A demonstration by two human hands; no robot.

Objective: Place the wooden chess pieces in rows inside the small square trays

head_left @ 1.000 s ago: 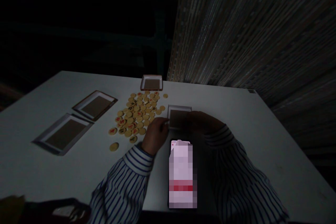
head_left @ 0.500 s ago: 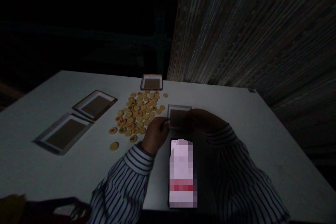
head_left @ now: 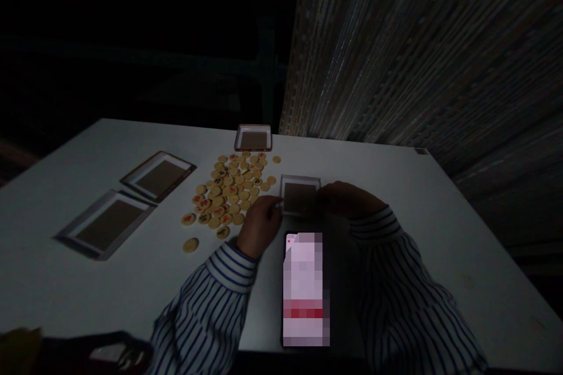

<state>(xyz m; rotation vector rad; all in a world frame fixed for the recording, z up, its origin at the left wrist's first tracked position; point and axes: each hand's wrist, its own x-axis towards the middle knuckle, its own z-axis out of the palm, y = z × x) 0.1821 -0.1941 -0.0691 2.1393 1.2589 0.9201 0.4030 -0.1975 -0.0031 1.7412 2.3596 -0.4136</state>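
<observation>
A small shallow box [head_left: 301,177] with a pale rim and a brown floor lies on the white table. My left hand [head_left: 260,224] is closed at its left edge, thumb and fingers pinching the near-left wall. At the right side my right hand [head_left: 347,199] has its fingers curled against the box's right wall; the fingertips are deep in shadow. Just left of the box spreads a heap of round wooden Chinese chess pieces [head_left: 233,190], some with red or black characters. Below it, between my forearms, lies a lit phone [head_left: 303,287] with a blurred screen.
Another shallow box [head_left: 254,149] stands at the far edge of the table [head_left: 422,246]. On the left lie a brown-rimmed box [head_left: 191,167] and a larger pale-rimmed one [head_left: 65,237]. A string curtain [head_left: 373,58] hangs behind, at the right. A dark strap-like object [head_left: 105,343] sits bottom left.
My right hand has shifted slightly right, from over the box's right part to its right wall, uncovering more of the floor. My left hand stays put.
</observation>
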